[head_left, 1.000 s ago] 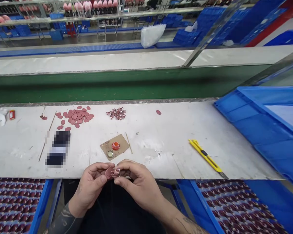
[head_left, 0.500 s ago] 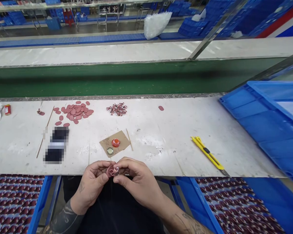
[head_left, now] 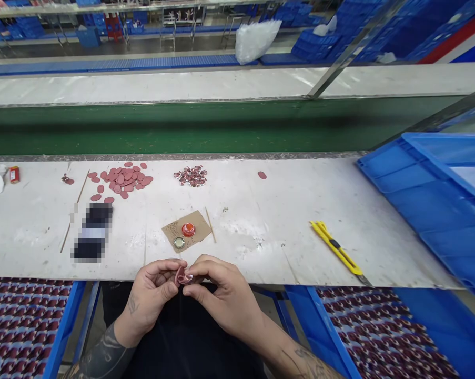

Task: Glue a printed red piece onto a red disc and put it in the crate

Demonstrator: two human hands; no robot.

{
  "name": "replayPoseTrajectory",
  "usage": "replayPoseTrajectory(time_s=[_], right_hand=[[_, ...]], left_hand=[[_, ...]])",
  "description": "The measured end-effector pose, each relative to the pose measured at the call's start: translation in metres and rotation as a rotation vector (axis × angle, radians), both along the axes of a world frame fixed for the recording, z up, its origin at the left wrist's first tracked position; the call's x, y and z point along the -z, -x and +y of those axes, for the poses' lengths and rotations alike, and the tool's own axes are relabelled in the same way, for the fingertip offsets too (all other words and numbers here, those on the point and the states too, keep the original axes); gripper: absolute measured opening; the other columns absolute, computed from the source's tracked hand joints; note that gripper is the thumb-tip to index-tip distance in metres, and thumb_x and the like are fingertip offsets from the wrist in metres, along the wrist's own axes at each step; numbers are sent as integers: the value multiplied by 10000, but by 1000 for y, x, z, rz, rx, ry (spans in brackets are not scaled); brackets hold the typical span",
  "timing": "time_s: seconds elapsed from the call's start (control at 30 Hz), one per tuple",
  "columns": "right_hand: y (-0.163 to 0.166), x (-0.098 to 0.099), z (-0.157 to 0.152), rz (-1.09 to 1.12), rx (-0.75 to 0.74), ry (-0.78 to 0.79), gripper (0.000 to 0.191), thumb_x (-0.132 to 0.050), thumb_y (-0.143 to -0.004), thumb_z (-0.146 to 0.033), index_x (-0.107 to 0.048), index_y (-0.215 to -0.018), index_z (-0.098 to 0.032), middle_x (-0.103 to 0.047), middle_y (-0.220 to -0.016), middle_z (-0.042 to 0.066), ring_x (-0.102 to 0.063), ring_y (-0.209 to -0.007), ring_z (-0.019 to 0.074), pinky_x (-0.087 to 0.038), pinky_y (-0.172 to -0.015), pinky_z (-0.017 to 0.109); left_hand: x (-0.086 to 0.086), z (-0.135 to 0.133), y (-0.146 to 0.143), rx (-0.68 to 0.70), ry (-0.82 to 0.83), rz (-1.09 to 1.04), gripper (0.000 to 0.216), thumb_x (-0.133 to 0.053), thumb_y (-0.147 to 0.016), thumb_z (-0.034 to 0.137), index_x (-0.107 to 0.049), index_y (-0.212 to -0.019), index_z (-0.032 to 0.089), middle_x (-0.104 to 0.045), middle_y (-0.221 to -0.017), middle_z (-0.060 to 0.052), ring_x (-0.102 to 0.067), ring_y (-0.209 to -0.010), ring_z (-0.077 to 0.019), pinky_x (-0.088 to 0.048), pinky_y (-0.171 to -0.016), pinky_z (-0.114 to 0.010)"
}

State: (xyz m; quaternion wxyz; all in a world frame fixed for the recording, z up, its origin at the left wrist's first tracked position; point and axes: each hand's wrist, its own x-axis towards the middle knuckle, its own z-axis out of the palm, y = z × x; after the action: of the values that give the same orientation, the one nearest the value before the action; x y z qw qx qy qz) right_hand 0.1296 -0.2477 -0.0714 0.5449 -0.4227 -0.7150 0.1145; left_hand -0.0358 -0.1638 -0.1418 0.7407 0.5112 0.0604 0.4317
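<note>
My left hand [head_left: 148, 297] and my right hand [head_left: 221, 295] meet just below the near edge of the white worktable [head_left: 261, 231]. Together they pinch a small dark-pink oval piece [head_left: 179, 275] with a tiny shiny part pressed against it. Just beyond the hands lies a brown card scrap [head_left: 187, 231] carrying an orange cap [head_left: 188, 229] and a metal bottle cap [head_left: 179, 242]. Farther back rest a pile of pink oval pieces [head_left: 122, 181] and a heap of small shiny parts [head_left: 190, 176].
A yellow utility knife [head_left: 335, 249] lies on the table to the right. Blue crates [head_left: 430, 210] stand at the right edge. Blue trays of finished patterned pieces [head_left: 20, 321] [head_left: 379, 331] sit below the table on both sides. A green conveyor belt [head_left: 205, 126] runs behind.
The view has tilted slightly down and the hands sit a little higher in it. The pink piece has turned more on edge between the fingers.
</note>
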Motion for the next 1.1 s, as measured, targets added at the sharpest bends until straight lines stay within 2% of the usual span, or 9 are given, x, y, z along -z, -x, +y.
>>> replayPoseTrajectory(time_s=[0.13,0.33,0.8,1.1], right_hand=[[-1,1,0,-31,9,-24,128,-733,-856,-136,-657,-941,-193,-686,-875,-10,-648,-776,65,-515,-695,159],[-1,2,-2,-72,26,-59,105,-710,-871,-115,-651,-927,-182,-687,-849,4,-650,-787,90,-514,-711,202],[0,4,-3,-100,48,-116,155,-725,-858,-114,-637,-957,-195,-672,-837,-10,-632,-752,79,-505,-686,191],[-2,3,-3,-152,67,-107,84,-673,-905,-133,-641,-962,-185,-664,-835,18,-621,-759,102,-508,-681,225]], left_hand=[[0,0,-1,-28,-25,-7,251,-759,-848,145,-753,-1078,246,-681,-1210,-60,-668,-1077,-154,-547,-968,-275],[-10,-2,-3,-82,-39,0,238,-815,-780,151,-774,-1005,214,-705,-1136,-73,-695,-1003,-163,-581,-878,-244],[-8,-3,-2,-131,-102,0,240,-809,-779,140,-782,-1001,225,-707,-1122,-82,-697,-984,-165,-583,-873,-253],[-17,-4,-1,-156,-163,26,271,-783,-794,106,-790,-1020,255,-704,-1162,-80,-700,-1033,-186,-586,-891,-263]])
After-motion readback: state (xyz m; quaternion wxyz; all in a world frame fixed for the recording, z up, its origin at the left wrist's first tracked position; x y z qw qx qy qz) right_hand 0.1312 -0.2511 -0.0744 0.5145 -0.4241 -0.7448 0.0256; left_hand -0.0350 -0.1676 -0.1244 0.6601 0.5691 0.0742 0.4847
